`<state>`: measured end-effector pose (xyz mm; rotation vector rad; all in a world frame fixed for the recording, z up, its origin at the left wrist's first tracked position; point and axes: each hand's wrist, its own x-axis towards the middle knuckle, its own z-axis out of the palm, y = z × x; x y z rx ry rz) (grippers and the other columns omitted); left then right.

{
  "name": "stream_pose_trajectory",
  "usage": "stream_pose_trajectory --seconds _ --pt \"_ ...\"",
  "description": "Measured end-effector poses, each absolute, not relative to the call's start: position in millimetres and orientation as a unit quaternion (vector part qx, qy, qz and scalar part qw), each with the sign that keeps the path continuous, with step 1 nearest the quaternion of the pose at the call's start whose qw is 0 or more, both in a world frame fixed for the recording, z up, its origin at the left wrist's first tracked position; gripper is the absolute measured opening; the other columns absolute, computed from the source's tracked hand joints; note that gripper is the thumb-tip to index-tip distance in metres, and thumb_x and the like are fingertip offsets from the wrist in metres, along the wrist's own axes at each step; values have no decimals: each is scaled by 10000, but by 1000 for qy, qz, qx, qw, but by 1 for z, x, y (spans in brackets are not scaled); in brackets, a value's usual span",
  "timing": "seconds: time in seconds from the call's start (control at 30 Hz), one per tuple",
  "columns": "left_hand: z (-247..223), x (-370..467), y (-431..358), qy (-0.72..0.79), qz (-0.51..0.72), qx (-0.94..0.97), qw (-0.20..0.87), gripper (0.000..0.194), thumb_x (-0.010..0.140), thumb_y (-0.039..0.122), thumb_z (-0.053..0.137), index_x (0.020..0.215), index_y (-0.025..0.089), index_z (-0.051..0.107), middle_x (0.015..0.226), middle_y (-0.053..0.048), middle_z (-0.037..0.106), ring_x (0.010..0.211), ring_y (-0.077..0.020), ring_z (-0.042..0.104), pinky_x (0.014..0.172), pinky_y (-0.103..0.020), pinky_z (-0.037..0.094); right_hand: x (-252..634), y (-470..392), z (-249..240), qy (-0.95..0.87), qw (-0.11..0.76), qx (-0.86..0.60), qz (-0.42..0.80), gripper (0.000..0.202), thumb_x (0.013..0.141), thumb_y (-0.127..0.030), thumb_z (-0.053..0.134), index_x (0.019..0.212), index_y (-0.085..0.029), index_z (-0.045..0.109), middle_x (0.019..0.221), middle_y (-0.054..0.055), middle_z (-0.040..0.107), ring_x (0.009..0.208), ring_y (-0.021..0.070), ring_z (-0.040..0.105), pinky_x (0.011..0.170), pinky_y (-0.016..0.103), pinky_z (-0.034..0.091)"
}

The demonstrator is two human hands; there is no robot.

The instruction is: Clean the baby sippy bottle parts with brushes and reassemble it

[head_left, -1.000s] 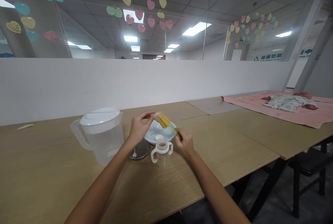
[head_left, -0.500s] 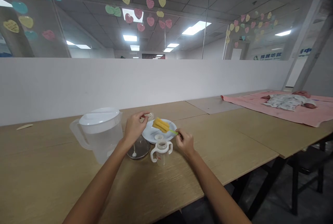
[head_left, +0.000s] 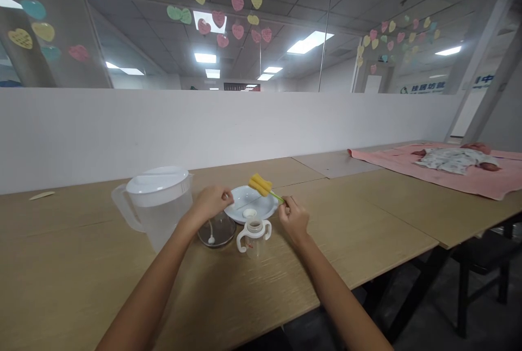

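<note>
My right hand (head_left: pixel 294 217) grips the green handle of a brush with a yellow sponge head (head_left: pixel 260 184), which is held up over the right side of a white bowl (head_left: pixel 267 211). Beside the bowl's left rim, my left hand (head_left: pixel 214 202) has its fingers pinched together; what they hold, if anything, is too small to make out. A small white ring (head_left: pixel 249 213) lies at the bowl's near edge. In front stands an open bottle with two white handles (head_left: pixel 255 238). Below my left hand is a dark clear-rimmed dish (head_left: pixel 218 231) with a white straw piece (head_left: pixel 211 239).
A lidded clear pitcher (head_left: pixel 160 207) stands to the left. Further left lies a thin flat piece (head_left: pixel 42 195). A baby doll in patterned clothes (head_left: pixel 446 160) rests on a pink cloth (head_left: pixel 391 162) at the far right. A dark stool (head_left: pixel 481 256) stands beyond the table edge.
The sponge brush has risen and moved right, away from the bowl's middle. The clear round piece at my left fingertips no longer shows there.
</note>
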<state>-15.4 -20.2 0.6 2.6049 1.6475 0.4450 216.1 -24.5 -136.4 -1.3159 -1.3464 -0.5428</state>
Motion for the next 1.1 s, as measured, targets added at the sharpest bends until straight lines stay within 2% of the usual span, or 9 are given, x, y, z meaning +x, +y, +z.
stream_pose_trajectory --seconds 0.07,0.17,0.4,0.67,0.8,1.1 --pt "-8 -23 -12 527 45 848 19 173 686 200 566 780 205 710 795 -35 720 719 -187 637 569 -221 384 217 -22 -138 -561 544 -580 -231 232 793 -188 420 801 -171 651 708 33 611 630 132 500 571 232 291" --pt "-25 -30 3 535 3 844 29 144 589 155 616 698 204 697 747 -24 713 676 -176 627 544 -207 369 220 -18 -139 -550 522 -606 -239 250 810 -188 417 831 -171 666 729 40 607 645 138 477 600 246 278" --pt "-50 -30 21 546 -2 838 4 79 611 165 593 646 189 659 752 -50 703 687 -180 621 569 -221 385 222 -16 -139 -552 469 -635 -268 252 810 -172 448 813 -195 699 723 43 612 715 155 464 828 365 243" --pt "-46 -28 13 560 -15 828 -16 90 628 233 641 704 203 679 802 -68 714 721 -216 641 578 -240 412 224 -17 -138 -549 452 -645 -282 285 805 -145 442 898 -230 698 824 60 610 807 186 440 889 452 186" --pt "-34 -27 4 565 -19 825 -26 127 692 280 621 769 222 704 789 -81 720 759 -230 653 621 -252 432 224 -17 -138 -565 428 -632 -314 303 777 -111 459 931 -235 689 851 67 608 833 199 427 905 454 177" --pt "-27 -3 -16 539 7 839 -67 347 862 293 415 895 89 694 945 -237 678 869 -321 651 707 -365 459 221 -22 -132 -594 388 -634 -307 306 718 -67 495 893 -229 688 892 69 603 898 220 425 947 495 137"
